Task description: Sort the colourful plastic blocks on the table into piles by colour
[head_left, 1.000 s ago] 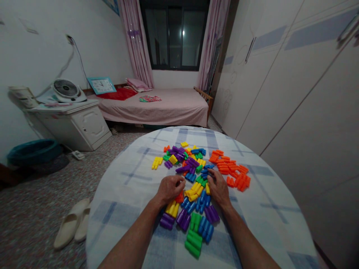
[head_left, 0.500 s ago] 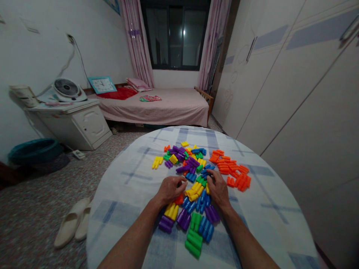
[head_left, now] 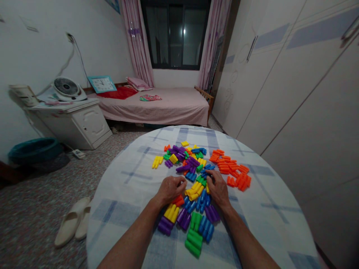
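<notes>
Left hand [head_left: 172,188] curls beside yellow blocks [head_left: 194,192]; right hand [head_left: 218,186] at blue blocks [head_left: 209,167]; I cannot tell either grip.

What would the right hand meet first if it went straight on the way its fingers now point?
Most likely the blue blocks just ahead and slightly to the left of the right hand. They lie so close that the picture does not settle whether hand and blocks already touch.

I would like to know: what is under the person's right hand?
A yellow block peeks out beside the right hand, and blue blocks lie near its fingertips. Whatever is directly beneath the palm is covered.
</notes>
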### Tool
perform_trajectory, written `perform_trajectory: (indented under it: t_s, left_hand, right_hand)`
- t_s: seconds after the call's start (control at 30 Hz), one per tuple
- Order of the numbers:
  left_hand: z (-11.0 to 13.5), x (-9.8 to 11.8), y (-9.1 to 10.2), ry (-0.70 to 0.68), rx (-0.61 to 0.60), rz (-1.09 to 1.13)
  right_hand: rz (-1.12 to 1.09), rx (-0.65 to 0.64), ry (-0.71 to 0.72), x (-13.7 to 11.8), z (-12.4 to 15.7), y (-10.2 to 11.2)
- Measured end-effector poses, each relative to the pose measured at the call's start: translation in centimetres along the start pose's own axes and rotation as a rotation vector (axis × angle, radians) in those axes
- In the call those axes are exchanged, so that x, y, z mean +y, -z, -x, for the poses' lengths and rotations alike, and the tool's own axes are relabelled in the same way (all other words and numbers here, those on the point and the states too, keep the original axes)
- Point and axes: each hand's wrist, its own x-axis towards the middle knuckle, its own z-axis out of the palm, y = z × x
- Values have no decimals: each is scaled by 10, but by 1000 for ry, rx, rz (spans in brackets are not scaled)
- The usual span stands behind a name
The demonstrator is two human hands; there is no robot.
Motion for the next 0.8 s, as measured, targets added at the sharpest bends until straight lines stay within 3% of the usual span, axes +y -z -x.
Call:
perform_trajectory:
  t_s: [0.27, 0.47, 0.8]
  left_hand:
    - [0, -2, -2, 19, 20, 14]
    - [-2, -3, -2, 53, 70, 100]
    - [1, 1, 0, -5, -8, 78]
  right_hand:
    - [41, 29, 42, -1, 1, 0]
    - [84, 39, 182, -15, 5, 0]
    - [95, -46, 237, -28, 11, -2]
